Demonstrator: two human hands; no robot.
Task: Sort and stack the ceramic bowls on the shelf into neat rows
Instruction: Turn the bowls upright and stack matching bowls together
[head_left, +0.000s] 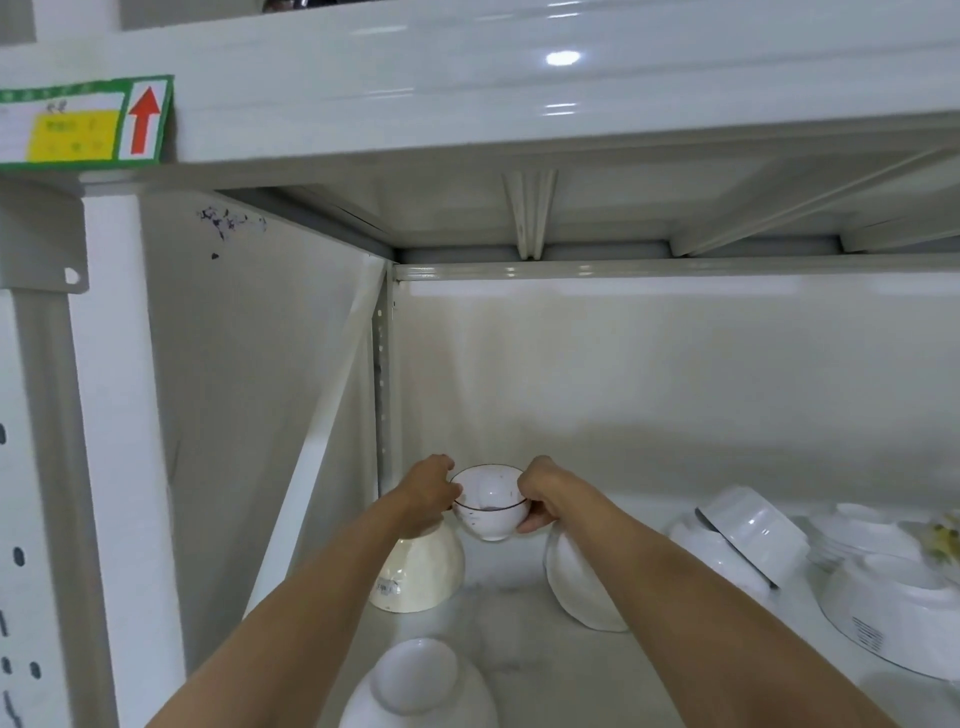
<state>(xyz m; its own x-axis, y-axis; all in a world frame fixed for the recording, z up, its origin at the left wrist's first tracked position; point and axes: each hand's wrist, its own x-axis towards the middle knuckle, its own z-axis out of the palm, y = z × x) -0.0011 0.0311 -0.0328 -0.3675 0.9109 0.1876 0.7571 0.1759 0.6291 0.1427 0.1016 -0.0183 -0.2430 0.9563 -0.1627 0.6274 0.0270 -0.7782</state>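
Observation:
A small white bowl with a dark rim and speckles (488, 506) is held upright above the shelf, deep toward the back wall. My left hand (428, 488) grips its left rim and my right hand (540, 496) grips its right side. Below my left hand a cream bowl (423, 571) sits upside down. Under my right wrist a white bowl (582, 587) lies tilted on its side. Another white bowl (418, 686) rests upside down at the front.
On the right of the shelf floor (514, 623) lie several more white bowls: a tilted upturned one (753, 530), a large one (893, 613) and a stack behind (872, 530). The upper shelf (519, 104) hangs low overhead. A slanted brace (332, 415) runs along the left wall.

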